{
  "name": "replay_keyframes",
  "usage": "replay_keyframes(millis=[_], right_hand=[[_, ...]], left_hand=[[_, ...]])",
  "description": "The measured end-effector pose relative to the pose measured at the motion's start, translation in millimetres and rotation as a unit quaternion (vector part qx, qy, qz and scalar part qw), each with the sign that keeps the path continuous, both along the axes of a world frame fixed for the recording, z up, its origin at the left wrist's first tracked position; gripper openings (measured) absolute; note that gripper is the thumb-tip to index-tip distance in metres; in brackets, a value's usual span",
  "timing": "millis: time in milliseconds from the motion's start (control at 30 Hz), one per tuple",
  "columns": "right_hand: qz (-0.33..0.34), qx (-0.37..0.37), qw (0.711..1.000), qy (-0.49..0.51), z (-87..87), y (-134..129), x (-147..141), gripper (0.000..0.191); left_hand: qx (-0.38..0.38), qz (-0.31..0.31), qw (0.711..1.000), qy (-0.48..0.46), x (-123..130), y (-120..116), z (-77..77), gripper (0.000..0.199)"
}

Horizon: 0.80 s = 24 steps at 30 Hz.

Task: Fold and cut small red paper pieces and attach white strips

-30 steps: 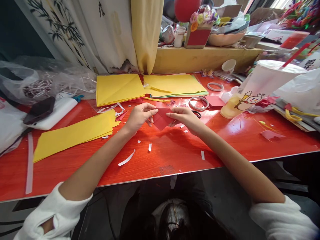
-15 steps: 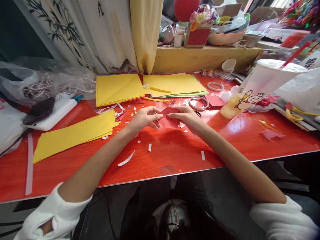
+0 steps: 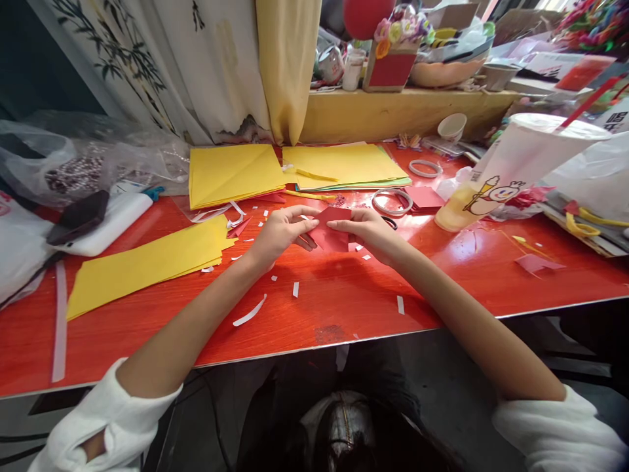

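Observation:
Between my two hands, above the middle of the red table [image 3: 344,295], is a small folded piece of red paper [image 3: 334,237]. My left hand [image 3: 286,235] pinches its left edge between thumb and fingers. On the other side, my right hand [image 3: 369,231] grips the right edge, its thumb lying across the front of the paper. White paper scraps [image 3: 295,289] are scattered on the table below and around my hands. Behind the right hand sits a stack of red paper squares [image 3: 425,197] beside a roll of tape [image 3: 392,202].
Yellow paper stacks [image 3: 236,174] lie at the back and yellow strips [image 3: 147,265] at the left. A tall drink cup [image 3: 515,170] with a red straw leans at the right. A phone [image 3: 78,219] and plastic bags [image 3: 29,157] crowd the left side.
The red paper has tilted slightly, so more of its front face shows. Both hands keep hold of it in nearly the same place.

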State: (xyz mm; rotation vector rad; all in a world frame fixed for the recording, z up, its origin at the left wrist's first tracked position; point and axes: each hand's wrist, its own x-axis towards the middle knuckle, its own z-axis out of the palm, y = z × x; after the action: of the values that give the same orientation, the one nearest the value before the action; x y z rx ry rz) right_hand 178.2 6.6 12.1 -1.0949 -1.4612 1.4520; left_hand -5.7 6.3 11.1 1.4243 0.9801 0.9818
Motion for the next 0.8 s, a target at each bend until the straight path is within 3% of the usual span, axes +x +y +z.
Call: replay_keyframes(millis=[133,300,467,600,800], right_hand=[[-0.001,0.021,1.0,0.022,2.9,-0.3,1.4,0.023],[0.043,0.009,0.999,-0.028,5.4,-2.8,2.2,0.015],[0.037,0.002,0.999,-0.028,5.2,-3.6,1.8,0.011],[0.028,-0.001,1.0,-0.004,3.5,-2.6,1.6,0.013],[-0.035,0.019,0.998,0.051,-1.1,1.2,2.1,0.014]], left_hand=[[0.038,-0.015,0.999,0.02,-1.5,0.7,0.3,0.023],[0.105,-0.035,0.992,0.063,-1.6,0.0,1.2,0.026],[0.086,0.038,0.995,0.038,-2.8,4.8,-2.3,0.023],[0.095,0.019,0.995,0.031,-2.8,3.6,-0.2,0.018],[0.088,-0.005,0.996,0.026,-4.1,1.5,4.9,0.027]])
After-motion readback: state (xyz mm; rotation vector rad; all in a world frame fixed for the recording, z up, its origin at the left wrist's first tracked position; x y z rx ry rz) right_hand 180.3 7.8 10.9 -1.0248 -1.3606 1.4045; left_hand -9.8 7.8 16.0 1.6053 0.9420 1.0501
